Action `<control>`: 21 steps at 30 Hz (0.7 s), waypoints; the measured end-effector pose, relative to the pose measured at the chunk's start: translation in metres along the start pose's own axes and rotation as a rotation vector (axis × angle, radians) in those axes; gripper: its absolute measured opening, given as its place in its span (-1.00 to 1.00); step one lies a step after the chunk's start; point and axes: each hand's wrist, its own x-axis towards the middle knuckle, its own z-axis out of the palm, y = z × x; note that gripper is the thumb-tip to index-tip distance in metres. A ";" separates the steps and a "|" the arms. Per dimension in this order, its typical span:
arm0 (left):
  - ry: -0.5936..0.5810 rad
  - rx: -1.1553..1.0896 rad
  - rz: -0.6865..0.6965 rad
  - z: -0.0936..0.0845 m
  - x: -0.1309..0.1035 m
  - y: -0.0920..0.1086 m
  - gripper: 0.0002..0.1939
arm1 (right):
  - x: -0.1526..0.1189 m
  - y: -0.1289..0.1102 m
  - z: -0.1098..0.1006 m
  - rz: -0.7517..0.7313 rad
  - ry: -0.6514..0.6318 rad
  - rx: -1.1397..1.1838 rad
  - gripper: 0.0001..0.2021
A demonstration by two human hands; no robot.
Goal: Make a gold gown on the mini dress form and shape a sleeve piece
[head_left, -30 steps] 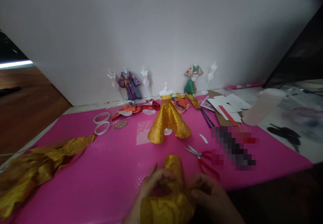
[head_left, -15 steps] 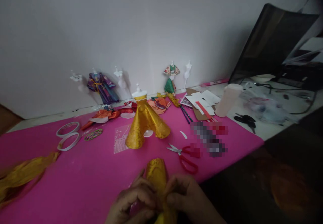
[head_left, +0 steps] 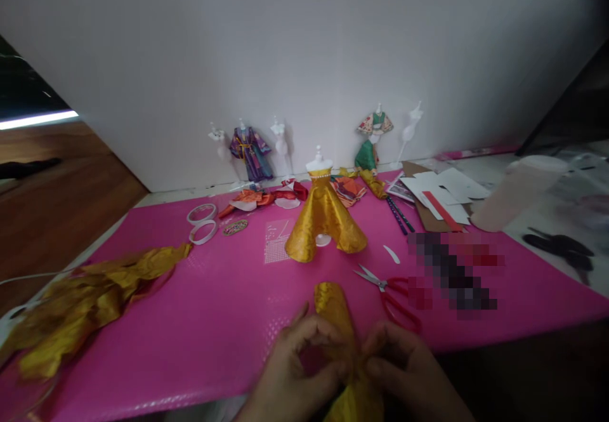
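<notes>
A strip of golden patterned fabric hangs between my hands over the table's front edge. My left hand pinches it from the left side, thumb and forefinger together. From the right, my right hand has its fingertips closed on the same fabric, close to the left fingers. Just beyond stands a small white dress form wearing a gold strapless dress with a pearl-like trim at the chest. Red-handled scissors lie partly open to the right of the fabric. The exact spot where the fingertips meet is blurred.
More gold fabric lies crumpled at the left on the pink table cover. White tape rolls and a sheet of pearl stickers lie farther in. Dressed mini mannequins line the wall. A pale bottle stands at right.
The view has swung left, so everything sits farther right in the picture and more of the left side shows. Both hands still hold the gold fabric.
</notes>
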 end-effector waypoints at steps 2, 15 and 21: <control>0.031 0.074 0.028 0.001 -0.001 -0.001 -0.89 | 0.000 0.001 0.000 0.035 0.006 -0.012 -0.68; 0.038 0.178 0.068 0.000 -0.003 0.002 -0.89 | 0.002 0.004 0.004 0.070 0.065 -0.017 -0.68; 0.009 0.077 0.067 -0.006 -0.005 0.002 -0.93 | 0.005 0.013 0.005 -0.062 0.162 0.007 -0.75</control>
